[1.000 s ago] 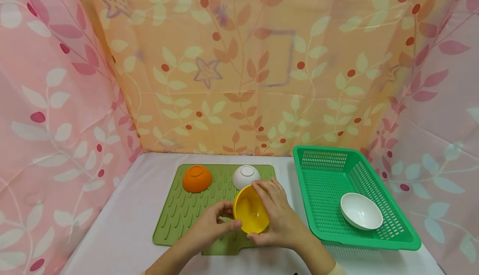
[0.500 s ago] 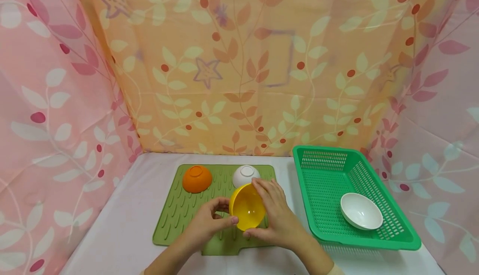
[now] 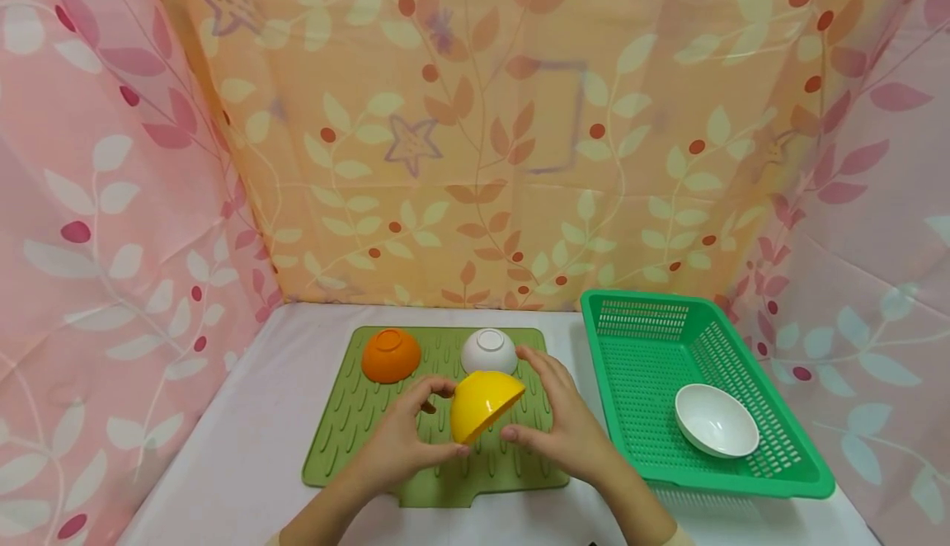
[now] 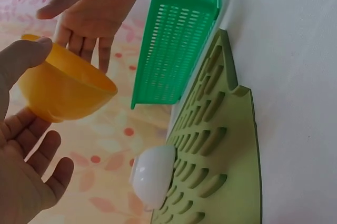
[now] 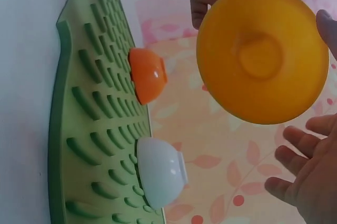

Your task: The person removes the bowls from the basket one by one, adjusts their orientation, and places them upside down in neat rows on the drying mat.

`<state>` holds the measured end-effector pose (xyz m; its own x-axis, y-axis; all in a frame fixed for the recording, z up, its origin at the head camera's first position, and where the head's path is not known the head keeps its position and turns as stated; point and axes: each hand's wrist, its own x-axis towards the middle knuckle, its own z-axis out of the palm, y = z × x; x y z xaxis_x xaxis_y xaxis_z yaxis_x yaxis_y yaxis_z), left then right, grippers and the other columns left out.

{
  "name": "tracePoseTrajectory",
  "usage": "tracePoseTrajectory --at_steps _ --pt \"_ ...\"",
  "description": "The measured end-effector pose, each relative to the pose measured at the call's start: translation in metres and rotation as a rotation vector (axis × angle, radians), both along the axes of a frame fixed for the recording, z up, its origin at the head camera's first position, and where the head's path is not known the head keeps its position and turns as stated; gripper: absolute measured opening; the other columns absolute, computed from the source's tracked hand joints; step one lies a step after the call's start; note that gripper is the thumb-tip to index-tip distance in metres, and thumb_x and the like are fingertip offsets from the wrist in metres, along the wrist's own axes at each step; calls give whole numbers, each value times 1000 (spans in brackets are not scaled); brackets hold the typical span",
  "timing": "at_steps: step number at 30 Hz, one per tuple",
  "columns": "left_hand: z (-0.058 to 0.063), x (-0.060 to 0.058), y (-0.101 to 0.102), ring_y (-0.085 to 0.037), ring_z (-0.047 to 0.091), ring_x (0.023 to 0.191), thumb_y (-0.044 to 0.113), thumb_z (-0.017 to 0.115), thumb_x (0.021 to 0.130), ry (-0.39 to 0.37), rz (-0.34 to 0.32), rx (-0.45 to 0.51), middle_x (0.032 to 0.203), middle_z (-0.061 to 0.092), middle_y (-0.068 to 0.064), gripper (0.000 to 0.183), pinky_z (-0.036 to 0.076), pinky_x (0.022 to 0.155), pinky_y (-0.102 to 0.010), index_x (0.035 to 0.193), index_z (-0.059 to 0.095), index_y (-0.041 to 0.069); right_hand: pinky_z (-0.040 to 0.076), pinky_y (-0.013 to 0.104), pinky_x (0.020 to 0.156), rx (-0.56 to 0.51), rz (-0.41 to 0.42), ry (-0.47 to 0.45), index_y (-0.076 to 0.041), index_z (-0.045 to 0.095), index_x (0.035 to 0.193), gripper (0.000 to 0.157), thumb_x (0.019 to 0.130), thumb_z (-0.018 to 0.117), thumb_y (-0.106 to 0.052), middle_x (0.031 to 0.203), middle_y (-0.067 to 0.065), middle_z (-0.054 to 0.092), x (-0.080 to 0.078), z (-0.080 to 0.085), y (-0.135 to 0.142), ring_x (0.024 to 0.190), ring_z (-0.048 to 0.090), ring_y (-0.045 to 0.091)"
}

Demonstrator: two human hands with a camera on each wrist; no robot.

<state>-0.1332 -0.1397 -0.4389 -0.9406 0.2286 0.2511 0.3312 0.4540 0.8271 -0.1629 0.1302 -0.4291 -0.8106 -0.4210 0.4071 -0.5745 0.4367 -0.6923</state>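
A yellow bowl [image 3: 481,404] is held tilted above the green drying mat [image 3: 371,439], its mouth facing down and to the right. My left hand [image 3: 404,430] pinches it, and in the left wrist view the thumb lies over the rim with fingers under the base. My right hand [image 3: 567,430] is just right of the bowl, fingers spread and holding nothing. The right wrist view shows the bowl's round underside [image 5: 260,58] with its foot ring. On the mat behind, an orange bowl [image 3: 391,356] and a white bowl [image 3: 488,353] lie upside down.
To the right stands a green plastic basket [image 3: 616,397] with perforated sides. Inside it a white bowl [image 3: 717,420] sits tilted, mouth up. A white cloth [image 3: 245,414] covers the table, and patterned curtains [image 3: 475,158] surround it on three sides.
The yellow bowl has turned over, from its inside facing me to its outside showing. My right hand has let go of its rim and spread away to the right.
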Motion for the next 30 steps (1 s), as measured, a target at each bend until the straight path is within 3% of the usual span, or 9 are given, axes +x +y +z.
tracePoseTrajectory --at_steps 4,9,14,20,24,30 --pt "1 0 -1 -5 51 121 45 95 67 87 -14 -37 127 57 24 71 50 98 -37 126 55 43 35 71 110 -24 39 -94 -30 30 160 93 84 84 -40 158 -5 42 -1 1 1 147 38 29" --pt "1 1 -2 -6 46 128 27 99 66 207 -37 -83 134 55 26 79 50 103 -46 131 55 44 30 74 110 -49 109 -209 -24 33 160 87 88 80 -36 158 -1 45 -2 -1 3 144 41 31" --pt "2 0 -5 -9 45 129 19 98 66 351 -78 -162 138 53 22 83 48 105 -42 135 55 39 31 71 111 -81 170 -270 -19 35 159 87 88 81 -35 157 4 47 -6 -3 3 140 44 31" --pt "4 -4 -11 -14 48 129 19 97 67 558 -140 -226 139 56 11 79 32 114 -38 135 58 27 28 72 114 -108 202 -370 -23 36 159 94 81 88 -37 155 -4 49 -7 -3 5 139 45 28" --pt "6 -6 -15 -16 47 129 21 97 66 672 -175 -276 139 57 8 80 30 115 -37 136 59 24 28 70 115 -98 231 -409 -23 34 160 101 77 90 -40 156 -8 46 -8 -2 5 138 45 24" --pt "7 -9 -17 -17 47 130 22 97 65 744 -200 -330 140 58 8 79 32 112 -38 134 60 23 27 69 115 -94 274 -428 -30 33 159 102 75 91 -44 158 -10 43 -8 -3 5 139 44 22"
